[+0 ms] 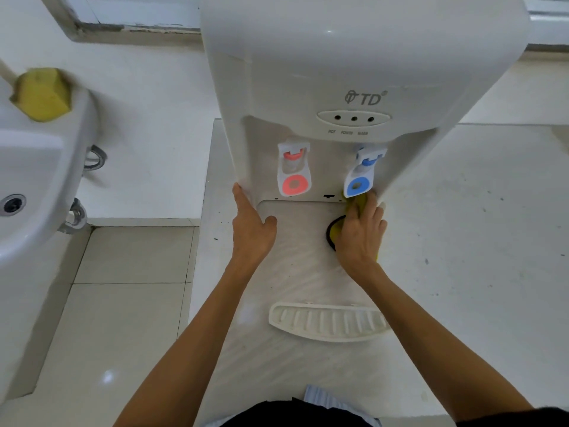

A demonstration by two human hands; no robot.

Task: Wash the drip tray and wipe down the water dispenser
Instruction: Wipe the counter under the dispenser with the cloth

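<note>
The water dispenser (354,72) stood at the counter's (462,241) far edge. The left hand (251,232) lay flat against its lower left corner. The right hand (360,232) pressed a yellow cloth (358,200) beneath the blue tap (360,174). The drip tray (328,322) lay loose nearer the counter's front edge, between both forearms.

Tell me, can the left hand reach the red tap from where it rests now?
Probably yes. The left hand rests against the dispenser's left edge, and nothing stands between it and the red tap.
</note>
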